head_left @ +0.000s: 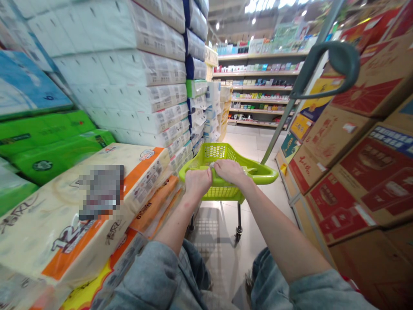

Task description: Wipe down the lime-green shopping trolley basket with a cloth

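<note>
A lime-green plastic shopping cart [222, 192] with perforated sides stands on wheels right in front of me. My left hand [198, 181] is closed around the middle of its near rim. Close beside it, nearly touching, my right hand [229, 171] grips the same rim, fingers curled over the far side. Between the two hands is a small pale spot that I cannot make out. A grey pole [278, 129] slants up near the cart's right side and ends in a dark grey loop handle [351, 69]. My hands partly hide the inside of the basket.
Tall stacks of white tissue packs [106, 73] line the left. Nearer lies a cream-and-orange tissue pack [97, 245] with a blurred-out item on top. Red and brown cartons [342, 198] are piled on the right. The tiled floor [254, 142] leads to stocked shelves [258, 73].
</note>
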{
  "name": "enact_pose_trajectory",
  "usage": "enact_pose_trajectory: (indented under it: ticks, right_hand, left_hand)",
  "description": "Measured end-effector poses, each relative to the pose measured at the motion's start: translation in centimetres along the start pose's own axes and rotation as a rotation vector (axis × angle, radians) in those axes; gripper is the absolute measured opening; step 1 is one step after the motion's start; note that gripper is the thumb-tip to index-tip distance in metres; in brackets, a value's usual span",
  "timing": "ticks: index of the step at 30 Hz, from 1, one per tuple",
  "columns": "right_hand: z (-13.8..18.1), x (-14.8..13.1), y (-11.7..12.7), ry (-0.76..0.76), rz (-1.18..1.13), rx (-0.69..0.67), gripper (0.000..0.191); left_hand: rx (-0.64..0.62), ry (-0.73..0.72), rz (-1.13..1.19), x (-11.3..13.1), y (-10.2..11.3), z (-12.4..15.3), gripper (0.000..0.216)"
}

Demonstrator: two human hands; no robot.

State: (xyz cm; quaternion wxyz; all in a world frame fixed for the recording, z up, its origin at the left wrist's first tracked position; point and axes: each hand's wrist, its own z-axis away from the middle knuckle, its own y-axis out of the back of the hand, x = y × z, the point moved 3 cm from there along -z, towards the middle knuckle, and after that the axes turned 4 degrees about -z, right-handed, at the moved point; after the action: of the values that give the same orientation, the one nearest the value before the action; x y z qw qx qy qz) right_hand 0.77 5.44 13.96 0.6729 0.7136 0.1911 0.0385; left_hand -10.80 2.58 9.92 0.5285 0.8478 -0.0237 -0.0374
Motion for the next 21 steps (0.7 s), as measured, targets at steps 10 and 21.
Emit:
enact_pose_trajectory:
  ticks: [10, 21]
  right_hand:
    - [-2.6, 2.7, -0.3, -0.089, -0.140, -0.109, 0.043]
    - [-0.6, 4.8, 0.5, -0.156, -0.091, -0.061, 0.045]
  left_hand:
    - [0.000, 0.036, -0.021, 0.1, 0.3, 0.0, 0.064]
    - [0.009, 0.042, 0.018, 1.6, 0.4, 0.6, 0.066]
